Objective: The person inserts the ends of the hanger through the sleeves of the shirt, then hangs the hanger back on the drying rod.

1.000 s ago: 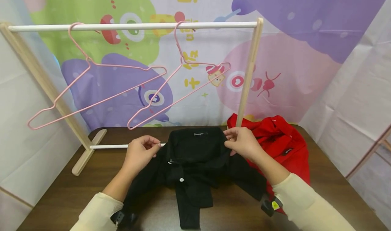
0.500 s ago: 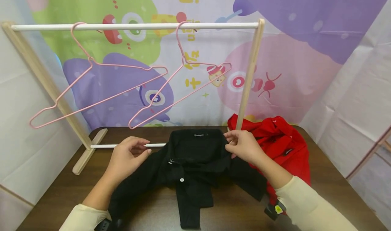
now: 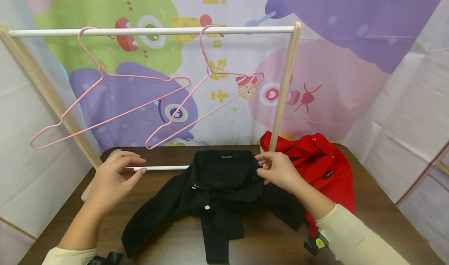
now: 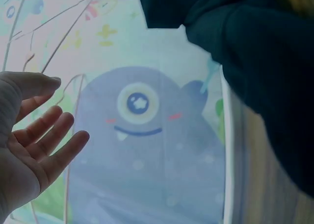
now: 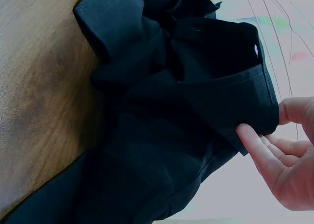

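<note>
A black shirt (image 3: pixel 224 179) stands bunched on the table, collar up, with a small white label inside and a white button on its front. Its right collar edge is pinched between the thumb and fingers of my right hand (image 3: pixel 280 170); the right wrist view shows the thumb on the collar (image 5: pixel 230 101). My left hand (image 3: pixel 111 181) is off to the left, apart from the shirt, fingers spread and loosely bent with nothing in them. One black sleeve (image 3: pixel 151 214) lies stretched towards the left front.
Two pink hangers (image 3: pixel 121 76) (image 3: pixel 207 78) hang from the white bar (image 3: pixel 151 31) of a wooden rack behind the shirt. A red garment (image 3: pixel 326 167) lies crumpled at the right. The rack's lower rod (image 3: pixel 161 168) runs near the table's back.
My left hand has let go of the black shirt's left side and moved away leftwards, uncovering the sleeve. My right hand stays at the collar.
</note>
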Demonstrator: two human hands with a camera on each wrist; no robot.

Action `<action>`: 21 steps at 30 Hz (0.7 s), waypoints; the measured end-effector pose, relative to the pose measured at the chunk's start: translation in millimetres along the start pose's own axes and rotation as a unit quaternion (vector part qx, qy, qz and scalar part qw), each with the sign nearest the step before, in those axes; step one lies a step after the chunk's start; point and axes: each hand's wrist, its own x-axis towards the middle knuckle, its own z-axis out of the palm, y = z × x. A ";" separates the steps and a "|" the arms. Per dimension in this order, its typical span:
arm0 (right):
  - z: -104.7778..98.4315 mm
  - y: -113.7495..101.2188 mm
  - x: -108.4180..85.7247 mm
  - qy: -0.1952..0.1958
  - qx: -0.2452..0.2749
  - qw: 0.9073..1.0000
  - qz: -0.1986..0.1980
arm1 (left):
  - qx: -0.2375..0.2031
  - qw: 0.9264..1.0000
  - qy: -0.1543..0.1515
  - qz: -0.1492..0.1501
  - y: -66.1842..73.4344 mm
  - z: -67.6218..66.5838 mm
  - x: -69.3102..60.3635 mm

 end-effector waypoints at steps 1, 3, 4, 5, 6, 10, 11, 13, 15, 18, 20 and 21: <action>0.1 -0.2 -0.3 0.000 0.003 1.000 0.002 | 0.006 1.000 0.004 0.001 -0.3 -3.1 0.3; 0.3 -0.6 -0.7 -0.001 0.010 1.000 0.004 | 0.020 1.000 0.015 0.002 -1.3 -9.6 1.0; 0.3 -0.8 -0.9 -0.003 0.017 1.000 0.006 | 0.026 0.999 0.022 0.002 -2.2 -12.8 1.4; 0.4 -0.9 -1.0 -0.004 0.022 1.000 0.008 | 0.028 0.999 0.029 0.001 -3.3 -16.1 1.9; 0.4 -0.8 -1.1 -0.006 0.029 1.000 0.010 | 0.029 0.999 0.036 0.000 -4.6 -19.2 2.5; 0.2 0.3 -1.5 -0.017 0.055 0.998 0.021 | 0.031 0.997 0.065 0.001 -10.1 -31.2 5.4; 0.2 0.8 -1.6 -0.019 0.059 0.998 0.023 | 0.030 0.997 0.069 0.003 -11.3 -33.8 6.3; 0.3 1.9 -1.8 -0.024 0.068 0.997 0.027 | 0.028 0.997 0.076 0.003 -13.5 -38.5 7.4; 0.5 2.5 -2.1 -0.026 0.074 0.997 0.027 | 0.032 0.996 0.080 0.004 -15.1 -43.1 8.8; 0.2 3.0 -2.3 -0.030 0.085 0.996 0.026 | 0.039 0.996 0.080 -0.001 -16.0 -49.7 11.0; -0.3 2.9 -2.1 -0.032 0.094 0.995 0.026 | 0.050 0.996 0.079 -0.003 -15.9 -54.1 13.1; -0.6 2.7 -2.0 -0.035 0.101 0.994 0.028 | 0.053 0.995 0.079 -0.004 -15.6 -56.1 14.4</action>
